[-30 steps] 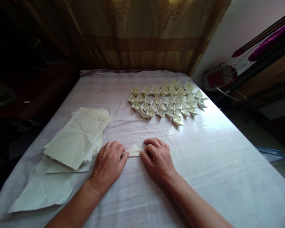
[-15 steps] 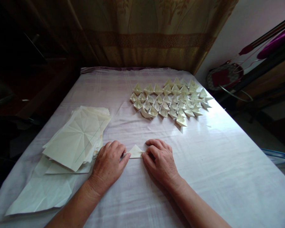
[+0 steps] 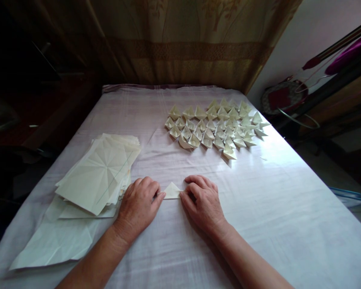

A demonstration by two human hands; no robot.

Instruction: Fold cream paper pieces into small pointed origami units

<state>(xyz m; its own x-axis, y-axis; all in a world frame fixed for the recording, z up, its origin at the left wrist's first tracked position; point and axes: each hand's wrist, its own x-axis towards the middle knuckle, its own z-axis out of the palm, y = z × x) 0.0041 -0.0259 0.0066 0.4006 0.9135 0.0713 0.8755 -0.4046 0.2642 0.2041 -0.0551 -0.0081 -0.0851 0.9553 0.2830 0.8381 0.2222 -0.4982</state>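
A small folded paper [image 3: 172, 191], pale and triangular at its visible middle, lies low on the cloth between my two hands. My left hand [image 3: 141, 199] pinches its left end between thumb and curled fingers. On the other side, my right hand [image 3: 203, 200] has thumb and fingers closed on the right end. Both ends of the paper are hidden under the fingers. Beyond my right hand stand many folded paper boats [image 3: 209, 127] in uneven rows. Close to my left hand lies a stack of creased paper sheets [image 3: 99, 172].
A pale checked cloth [image 3: 258, 216] covers the table. Under the stack, a larger creased sheet [image 3: 54, 245] reaches toward the front left. A patterned curtain [image 3: 180, 44] hangs behind the far edge. Off the right side are a bag [image 3: 284, 96] and a blue-edged object [image 3: 347, 196].
Both hands keep the same hold on the folded paper, with hardly any movement. The view has shifted very slightly.
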